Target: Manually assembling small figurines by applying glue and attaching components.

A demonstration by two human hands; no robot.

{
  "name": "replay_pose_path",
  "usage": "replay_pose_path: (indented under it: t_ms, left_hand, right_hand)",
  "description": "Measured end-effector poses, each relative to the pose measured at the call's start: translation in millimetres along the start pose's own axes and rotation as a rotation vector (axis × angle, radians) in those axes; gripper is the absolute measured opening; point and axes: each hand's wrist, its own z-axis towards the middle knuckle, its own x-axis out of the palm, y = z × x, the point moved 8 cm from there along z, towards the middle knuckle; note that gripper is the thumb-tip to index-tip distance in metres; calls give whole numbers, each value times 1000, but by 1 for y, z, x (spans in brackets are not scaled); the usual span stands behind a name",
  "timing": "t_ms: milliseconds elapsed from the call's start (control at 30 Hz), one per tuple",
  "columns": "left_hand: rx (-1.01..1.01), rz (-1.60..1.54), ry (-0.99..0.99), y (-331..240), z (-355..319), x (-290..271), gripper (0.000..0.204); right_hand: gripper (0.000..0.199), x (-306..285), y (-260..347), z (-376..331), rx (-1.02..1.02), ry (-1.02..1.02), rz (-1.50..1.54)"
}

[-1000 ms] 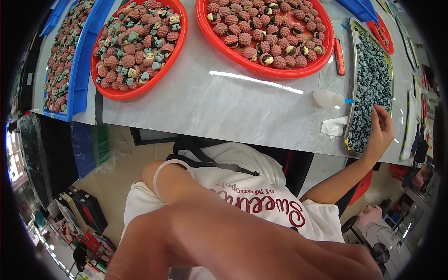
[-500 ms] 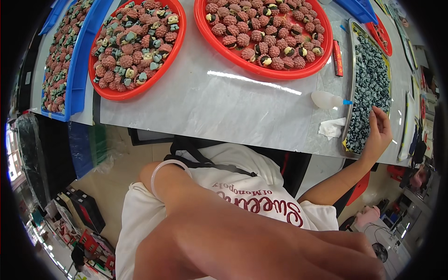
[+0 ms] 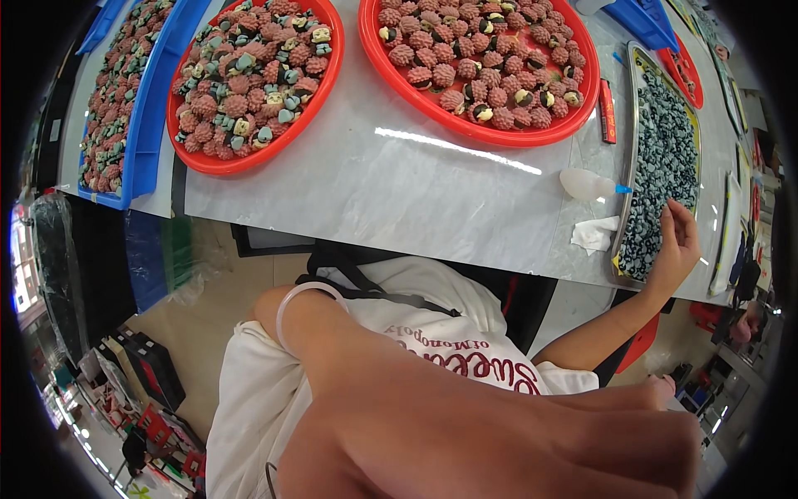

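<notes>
Two red round trays (image 3: 465,125) of pink pieces lie well beyond your fingers. One long metal tray (image 3: 633,158) of dark pieces runs away from you, lengthwise; your right hand (image 3: 677,249) rests at its near end, fingers loosely apart. Your left hand (image 3: 499,441) fills the foreground; I cannot tell its grip.

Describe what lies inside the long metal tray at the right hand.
The metal tray is packed with small dark grey-blue pieces. The right hand rests over its near end, hiding the pieces beneath it; the tray's floor is covered too.
</notes>
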Motion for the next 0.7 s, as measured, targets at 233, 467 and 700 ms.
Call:
replay_pose_path:
  t_ms: [233,467,700]
  left_hand:
    - [-6,-64,-24,1,-3,-4,26]
    - [3,-283,-90,-11,13,-65,32]
    - [-41,-315,-175,-15,2,-69,38]
  right_hand:
    - [18,-2,0,-3,15,-6,-15]
    - [17,-6,10,-7,-11,-45,-19]
    - [17,-5,7,-7,-24,-23,-43]
